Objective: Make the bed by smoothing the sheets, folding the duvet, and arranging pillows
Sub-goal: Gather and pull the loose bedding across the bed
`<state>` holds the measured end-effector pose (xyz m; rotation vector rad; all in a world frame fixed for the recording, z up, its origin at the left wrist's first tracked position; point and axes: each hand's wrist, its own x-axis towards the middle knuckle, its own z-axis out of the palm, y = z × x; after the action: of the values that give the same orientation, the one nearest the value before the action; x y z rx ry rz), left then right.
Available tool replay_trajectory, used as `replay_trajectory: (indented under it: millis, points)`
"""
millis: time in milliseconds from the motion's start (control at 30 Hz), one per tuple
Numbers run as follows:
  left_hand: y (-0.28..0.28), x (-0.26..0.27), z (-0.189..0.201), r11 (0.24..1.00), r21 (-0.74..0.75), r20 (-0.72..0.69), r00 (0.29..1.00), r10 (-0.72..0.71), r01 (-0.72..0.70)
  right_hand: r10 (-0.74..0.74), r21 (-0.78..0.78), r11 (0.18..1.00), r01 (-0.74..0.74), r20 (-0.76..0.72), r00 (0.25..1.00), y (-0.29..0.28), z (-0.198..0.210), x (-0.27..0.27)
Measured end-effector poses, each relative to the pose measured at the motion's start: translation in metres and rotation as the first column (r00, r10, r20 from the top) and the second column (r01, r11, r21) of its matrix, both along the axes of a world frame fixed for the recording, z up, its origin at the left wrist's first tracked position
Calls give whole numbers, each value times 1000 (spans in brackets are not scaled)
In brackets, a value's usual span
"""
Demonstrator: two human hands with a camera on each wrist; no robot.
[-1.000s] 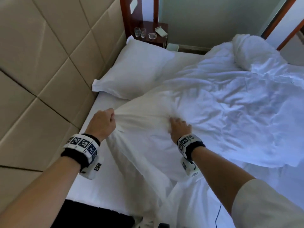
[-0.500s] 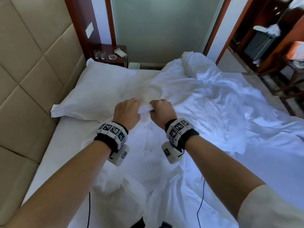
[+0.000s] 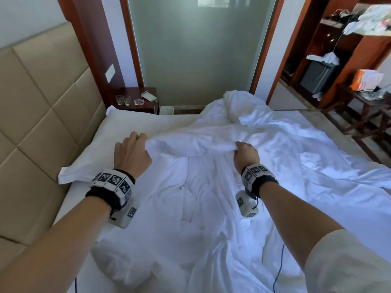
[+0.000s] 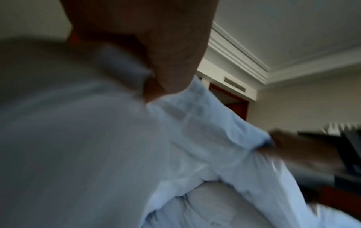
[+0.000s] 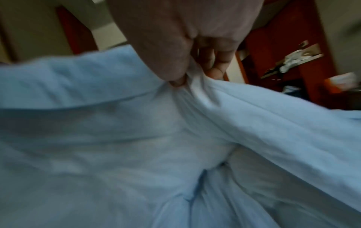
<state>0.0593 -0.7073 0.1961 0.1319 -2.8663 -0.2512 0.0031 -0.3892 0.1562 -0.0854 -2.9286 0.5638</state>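
Both fists gripping crumpled white cotton duvet (image 3: 264,149) edge | left hand (image 3: 131,154), right hand (image 3: 245,154) level | edge runs crosswise between them, bulk beyond

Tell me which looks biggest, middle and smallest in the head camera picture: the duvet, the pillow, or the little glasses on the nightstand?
Largest to smallest, as they look in the head view:
1. duvet, spread over most of the bed
2. pillow, by the headboard
3. glasses, tiny, though they stand farthest from the camera
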Motion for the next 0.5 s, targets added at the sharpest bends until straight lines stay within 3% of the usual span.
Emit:
replay_trajectory:
  millis: [100,200,300,400,500]
  points:
    - [38,-20,1,948,-213,57,972,-229,236,229,-16,973,-231,-94,969,-48,36,-6]
    - [81,-35,13,925,-68,5,927,-375,374,474,-29,878,-478,-90,876,-99,51,6]
    - [79,-39,14,957,12,35,956,-292,291,492,-172,846,-504,-109,864,-101,35,10]
    - [56,-31,2,973,158,24,985,-173,167,467,-8,884,-467,82,881,-75,4,10]
    - [33,-31,0,943,328,-37,998,-42,51,310,102,928,-358,323,894,-38,-42,14]
